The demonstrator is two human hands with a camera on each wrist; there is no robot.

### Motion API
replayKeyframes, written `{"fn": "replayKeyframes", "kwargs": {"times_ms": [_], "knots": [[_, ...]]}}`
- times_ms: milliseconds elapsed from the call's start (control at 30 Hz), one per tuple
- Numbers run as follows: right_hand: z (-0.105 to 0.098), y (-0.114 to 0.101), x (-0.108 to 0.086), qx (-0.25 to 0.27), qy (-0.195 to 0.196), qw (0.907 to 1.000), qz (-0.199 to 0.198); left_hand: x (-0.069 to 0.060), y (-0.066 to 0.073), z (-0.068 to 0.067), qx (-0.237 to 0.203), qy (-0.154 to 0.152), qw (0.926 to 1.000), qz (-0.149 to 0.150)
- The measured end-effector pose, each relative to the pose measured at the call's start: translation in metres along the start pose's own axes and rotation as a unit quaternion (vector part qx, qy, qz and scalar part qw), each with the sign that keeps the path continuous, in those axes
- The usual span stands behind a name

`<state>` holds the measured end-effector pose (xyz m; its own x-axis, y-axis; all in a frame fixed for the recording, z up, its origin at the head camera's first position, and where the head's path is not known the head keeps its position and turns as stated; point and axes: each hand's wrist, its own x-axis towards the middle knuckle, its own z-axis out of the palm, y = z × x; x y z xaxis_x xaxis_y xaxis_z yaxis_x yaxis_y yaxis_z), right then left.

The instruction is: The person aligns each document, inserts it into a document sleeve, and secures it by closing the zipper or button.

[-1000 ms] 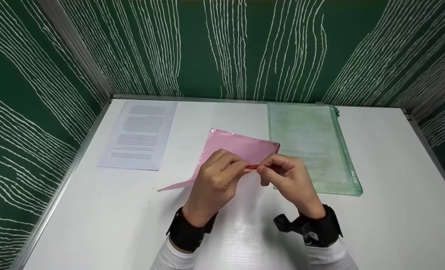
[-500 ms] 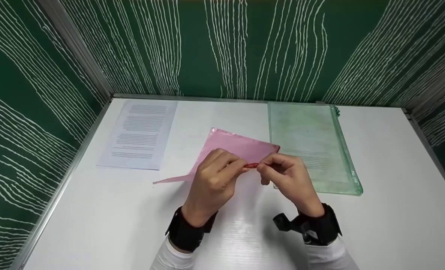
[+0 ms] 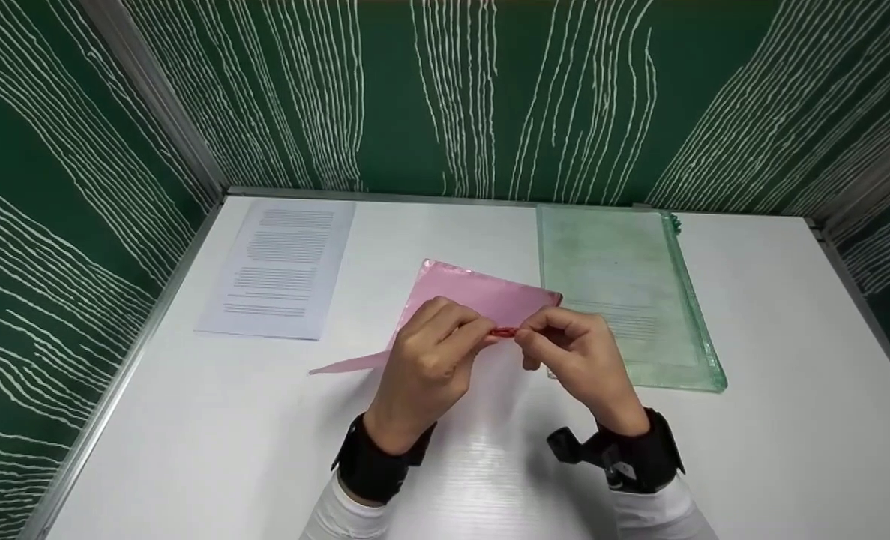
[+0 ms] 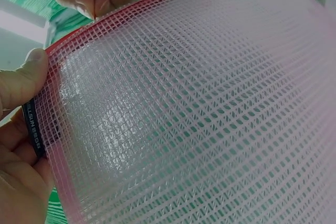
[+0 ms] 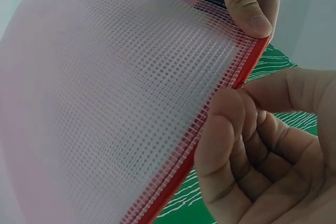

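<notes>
A pink mesh zipper pouch is held up off the white table between both hands. My left hand grips its corner, thumb on one face and fingers behind, beside a black printed label. Along the pouch's edge runs a red zipper, a short stretch of it showing between the hands. Close to that corner, my right hand pinches the zipper edge between thumb and forefinger, its other fingers curled in. Whatever lies inside the right hand's pinch is hidden.
At the back right lies a green zipper pouch, with printed text showing through it. A printed paper sheet rests at the back left. Green panels with white lines rise behind and beside the table.
The pink pouch's loose left corner has swung up slightly, then dipped a little. Both hands have stayed almost in place, keeping their hold.
</notes>
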<state>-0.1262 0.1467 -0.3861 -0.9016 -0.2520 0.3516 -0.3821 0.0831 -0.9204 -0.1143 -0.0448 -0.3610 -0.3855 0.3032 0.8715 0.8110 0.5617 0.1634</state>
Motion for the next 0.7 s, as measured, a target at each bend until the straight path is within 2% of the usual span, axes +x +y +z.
{"fn": "replayKeyframes", "kwargs": {"times_ms": [200,433,700], "knots": [[0.0005,-0.002,0.001,-0.004,0.0,0.9999,0.013,0.0013,0.0,-0.0023,0.0,0.004,1.0,0.002],[-0.0005,0.002,0.0022,0.001,0.011,0.9986,0.051,0.0012,-0.0012,-0.0028,-0.003,0.016,0.9999,0.002],[-0.0008,0.0016,0.0023,0.003,0.011,0.9993,0.036,0.0017,-0.0017,-0.0025,-0.006,0.021,0.9998,0.004]]}}
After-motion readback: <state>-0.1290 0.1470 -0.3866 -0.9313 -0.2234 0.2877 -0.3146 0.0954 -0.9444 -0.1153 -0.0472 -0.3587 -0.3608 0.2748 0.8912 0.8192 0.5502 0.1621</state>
